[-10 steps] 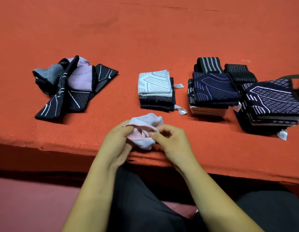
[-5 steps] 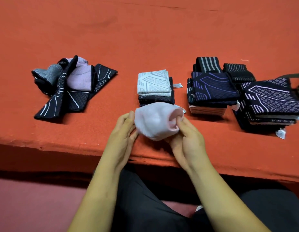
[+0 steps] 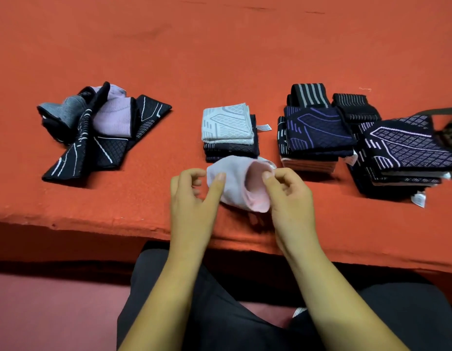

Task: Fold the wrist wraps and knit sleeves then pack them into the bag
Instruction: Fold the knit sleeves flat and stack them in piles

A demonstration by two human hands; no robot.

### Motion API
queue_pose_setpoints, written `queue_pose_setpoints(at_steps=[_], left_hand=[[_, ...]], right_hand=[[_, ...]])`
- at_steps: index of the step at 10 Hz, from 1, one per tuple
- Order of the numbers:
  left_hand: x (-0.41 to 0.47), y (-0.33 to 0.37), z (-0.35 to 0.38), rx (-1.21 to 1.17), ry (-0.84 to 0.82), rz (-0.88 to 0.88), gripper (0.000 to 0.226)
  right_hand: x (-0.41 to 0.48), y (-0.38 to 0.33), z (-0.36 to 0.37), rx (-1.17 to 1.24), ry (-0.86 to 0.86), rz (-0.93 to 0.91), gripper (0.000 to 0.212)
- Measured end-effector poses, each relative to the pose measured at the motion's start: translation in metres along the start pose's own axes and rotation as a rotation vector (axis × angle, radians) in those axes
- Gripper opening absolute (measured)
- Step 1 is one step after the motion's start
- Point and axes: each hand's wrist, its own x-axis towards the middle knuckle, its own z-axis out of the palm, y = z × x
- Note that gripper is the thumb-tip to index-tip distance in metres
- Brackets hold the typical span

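Since a second ago the pink knit sleeve [image 3: 235, 186] has gone from a bunched wad held at the near edge to an opened tube lying on the orange-red table [image 3: 220, 46], and both hands have advanced with it. It now lies just in front of the middle stack [image 3: 228, 122] of folded sleeves, its mouth gaping toward my right.

Left hand [image 3: 192, 196]: thumb laid on top of the sleeve's left end, the other fingers loosely curled beside it and, as far as I can see, holding nothing. Right hand [image 3: 289, 198]: thumb and forefinger pinch the rim of the open mouth, remaining fingers curled under.

Handling, by my judgement: a light, soft, stretchy and limp knit. It will not hold a crease unaided and will sag if lifted by one corner. It is neither fragile nor slippery, though the cloth surface may drag on it. I would take hold at the two ends of the rim, press the tube flat, then fold it end to end.

Unfolded items remain in the loose heap [image 3: 103, 133] at left. Further folded stacks [image 3: 318, 133] and striped wrist wraps [image 3: 308, 95] sit at right. What I take for the bag [image 3: 450, 130] shows only partly at the right border.

Markings: small white sewn tags [image 3: 264, 127] protrude from several folded pieces, but the print is too small to read. No brand is legible.
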Motion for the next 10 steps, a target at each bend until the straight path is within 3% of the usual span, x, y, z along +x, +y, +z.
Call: queue_pose_setpoints(at_steps=[1,2,3,4,5,6,7,9,10], left_hand=[[-0.002,0.023,0.001,-0.203,-0.24,-0.022,0.047],[0.001,0.018,-0.001,-0.117,-0.229,-0.02,0.025],[0.005,0.01,-0.006,-0.278,-0.228,-0.131,0.018],[0.006,0.011,-0.011,-0.776,-0.366,-0.408,0.027],[0.006,0.012,-0.013,-1.116,-0.455,-0.544,0.027],[0.005,0.003,-0.011,-1.306,-0.367,-0.689,0.035],[0.007,-0.002,-0.009,-1.276,-0.335,-0.784,0.036],[0.016,-0.007,-0.003,-0.959,-0.296,-0.922,0.026],[0.023,-0.012,-0.001,-0.853,-0.379,-0.91,0.038]], right_hand=[[-0.009,-0.014,0.009,-0.047,-0.072,-0.086,0.015],[-0.014,-0.016,0.014,-0.043,-0.102,-0.083,0.016],[-0.014,-0.012,0.013,-0.079,-0.123,-0.071,0.013],[-0.012,-0.005,0.011,-0.114,-0.125,-0.027,0.017],[-0.008,0.003,0.012,-0.111,-0.157,0.047,0.023],[-0.004,0.006,0.015,0.18,-0.201,0.271,0.022],[-0.005,0.01,0.013,0.446,-0.313,0.463,0.019],[-0.007,0.011,0.013,0.795,-0.449,0.671,0.044],[-0.002,0.007,0.013,0.784,-0.436,0.668,0.055]])
